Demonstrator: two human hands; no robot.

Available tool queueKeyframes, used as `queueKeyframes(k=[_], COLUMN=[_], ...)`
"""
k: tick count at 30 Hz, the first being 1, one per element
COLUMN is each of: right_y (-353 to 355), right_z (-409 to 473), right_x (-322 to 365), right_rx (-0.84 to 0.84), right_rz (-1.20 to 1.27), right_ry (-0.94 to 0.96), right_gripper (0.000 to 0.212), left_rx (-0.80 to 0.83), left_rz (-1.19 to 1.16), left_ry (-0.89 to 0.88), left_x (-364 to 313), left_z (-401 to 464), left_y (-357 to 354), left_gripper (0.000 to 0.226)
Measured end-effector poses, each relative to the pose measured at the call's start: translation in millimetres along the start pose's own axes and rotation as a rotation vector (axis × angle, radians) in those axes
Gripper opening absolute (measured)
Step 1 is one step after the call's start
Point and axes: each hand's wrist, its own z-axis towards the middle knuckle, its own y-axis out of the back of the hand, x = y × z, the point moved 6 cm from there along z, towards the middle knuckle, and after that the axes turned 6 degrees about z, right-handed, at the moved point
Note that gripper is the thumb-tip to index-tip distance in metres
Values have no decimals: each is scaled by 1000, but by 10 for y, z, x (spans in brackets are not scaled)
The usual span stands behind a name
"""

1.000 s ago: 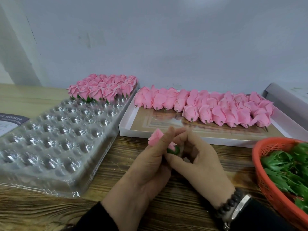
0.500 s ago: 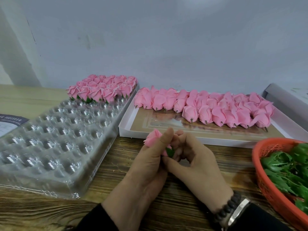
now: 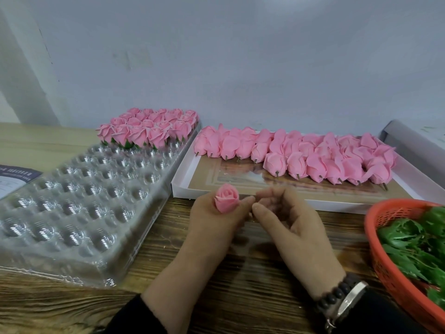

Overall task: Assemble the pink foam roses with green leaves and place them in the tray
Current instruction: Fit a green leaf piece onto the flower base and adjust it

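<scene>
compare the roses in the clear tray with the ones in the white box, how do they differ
The roses in the clear tray stand upright in its cups, blooms up; the roses in the white box lie on their sides, loosely overlapping. The tray roses show green leaves at their bases; the box roses show bare stem pegs instead. Both are pink foam roses of similar size.

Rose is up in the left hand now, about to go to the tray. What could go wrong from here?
1. The left hand pinches the pink foam rose only low down, so it may slip or get crushed.
2. The free cups in the clear tray are shallow; a tilted rose could tip over.
3. No leaf shows under the rose; it may be loose. The right hand holds nothing, as far as can be seen.
</scene>
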Motion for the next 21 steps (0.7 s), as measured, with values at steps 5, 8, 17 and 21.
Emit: queueKeyframes(k=[5,8,17,21], right_y=[-61,-96,-124,-82], right_z=[-30,-40,-49,-24], right_x=[109,162,175,139], right_rx=[141,205,225,155], right_rz=[-317,-434,-426,-358], right_ry=[167,237,234,201], right_gripper=[41,37,15,16], left_rx=[75,84,172,195], left_rz=[323,486,856,675], left_ry=[-117,-132,-197,-165], left_x=[-80,-75,-77,-42], left_z=[-5,-3,-6,4], left_y=[-41,-23,-87,-103], left_gripper=[11,19,13,29])
